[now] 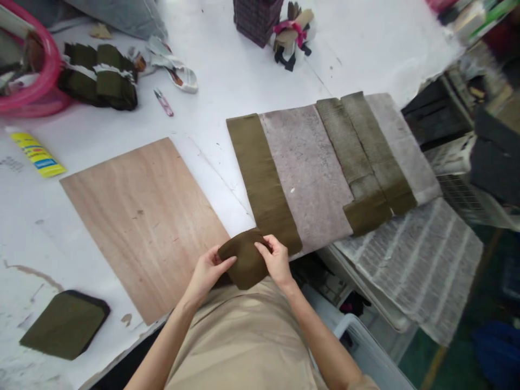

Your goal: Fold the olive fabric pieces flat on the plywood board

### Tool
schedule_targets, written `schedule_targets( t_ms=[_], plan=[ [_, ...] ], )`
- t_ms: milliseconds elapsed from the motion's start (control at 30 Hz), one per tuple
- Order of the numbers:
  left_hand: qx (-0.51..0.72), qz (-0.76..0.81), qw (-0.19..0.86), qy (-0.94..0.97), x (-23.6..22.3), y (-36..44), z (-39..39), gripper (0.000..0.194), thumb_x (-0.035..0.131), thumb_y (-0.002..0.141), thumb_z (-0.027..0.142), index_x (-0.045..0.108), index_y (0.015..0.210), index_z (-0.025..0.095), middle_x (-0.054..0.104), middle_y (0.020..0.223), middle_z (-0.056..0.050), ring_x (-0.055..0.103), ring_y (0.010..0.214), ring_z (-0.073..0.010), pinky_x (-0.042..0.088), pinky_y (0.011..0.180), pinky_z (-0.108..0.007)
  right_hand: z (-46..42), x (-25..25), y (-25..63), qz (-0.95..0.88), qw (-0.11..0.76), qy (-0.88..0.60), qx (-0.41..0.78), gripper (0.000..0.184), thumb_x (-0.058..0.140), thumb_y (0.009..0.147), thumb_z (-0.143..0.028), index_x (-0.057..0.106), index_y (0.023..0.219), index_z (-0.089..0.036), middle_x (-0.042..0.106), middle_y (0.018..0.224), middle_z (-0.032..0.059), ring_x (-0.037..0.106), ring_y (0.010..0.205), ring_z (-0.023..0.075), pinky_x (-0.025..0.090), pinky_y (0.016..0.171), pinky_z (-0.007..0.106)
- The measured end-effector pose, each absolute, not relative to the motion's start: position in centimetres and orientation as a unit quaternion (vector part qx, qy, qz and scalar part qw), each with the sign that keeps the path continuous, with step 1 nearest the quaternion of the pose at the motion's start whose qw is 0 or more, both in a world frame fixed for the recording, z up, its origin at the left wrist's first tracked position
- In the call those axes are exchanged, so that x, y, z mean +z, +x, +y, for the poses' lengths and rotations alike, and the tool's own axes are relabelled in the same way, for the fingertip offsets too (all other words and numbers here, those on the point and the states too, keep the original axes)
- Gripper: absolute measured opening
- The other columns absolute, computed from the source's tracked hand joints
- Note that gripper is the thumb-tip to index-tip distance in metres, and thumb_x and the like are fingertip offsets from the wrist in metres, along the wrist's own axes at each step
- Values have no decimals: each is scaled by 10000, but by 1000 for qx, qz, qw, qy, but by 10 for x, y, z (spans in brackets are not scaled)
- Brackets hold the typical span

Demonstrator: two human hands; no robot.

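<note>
Between my hands, at the table's front edge, is an olive-green fabric piece (pixel 246 262) with a curved upper edge. My left hand (pixel 210 271) pinches its left side between thumb and fingers. The right side is pinched by my right hand (pixel 276 261). Just beyond it, an olive fabric strip (pixel 264 179) lies on a grey board (pixel 304 157). More olive pieces (pixel 368 162), some with a paler mesh-like surface, lie toward that board's right. Left of my hands is a bare plywood board (pixel 150 222). A stack of cut olive pieces (pixel 65 325) sits at the lower left.
A pink basket (pixel 51 81), tied olive bundles (pixel 97 76), small pink thread snips (pixel 163 103) and a yellow tube (pixel 36 154) are on the white table's left. A dark block-like stack (pixel 258 19) stands at the back. Crates (pixel 471 189) and a striped grey sheet (pixel 418 265) are at right.
</note>
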State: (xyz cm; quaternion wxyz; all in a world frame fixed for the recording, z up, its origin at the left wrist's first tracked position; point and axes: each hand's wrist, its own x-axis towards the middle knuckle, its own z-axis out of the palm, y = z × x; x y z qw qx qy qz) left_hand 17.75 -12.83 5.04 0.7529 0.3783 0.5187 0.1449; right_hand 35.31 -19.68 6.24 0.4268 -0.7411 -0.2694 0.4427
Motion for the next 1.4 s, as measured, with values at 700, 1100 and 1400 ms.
schedule_targets(
  t_ms=[700,1100,1400],
  plan=[
    [183,641,592,452,14,287,-178,303,609,760,460,547,764,163,551,591,32,507,469,-76,389,445,-174,-231,32,475,-489,129,-822,261,322,401,939,-442,577,799,-211,668,802,25,584,655,147,276,572,247],
    [171,640,585,468,6,283,-176,316,611,756,478,534,734,173,537,575,45,490,476,-74,383,451,-174,-220,36,473,-501,38,-827,253,263,433,938,-411,557,827,-207,649,814,24,580,623,134,220,531,278],
    [169,639,620,424,4,284,-173,340,642,720,486,517,725,170,521,538,51,485,459,-73,361,425,-169,-216,39,473,-506,22,-827,245,249,463,926,-417,535,801,-215,657,794,10,601,641,148,209,524,269]
  ],
)
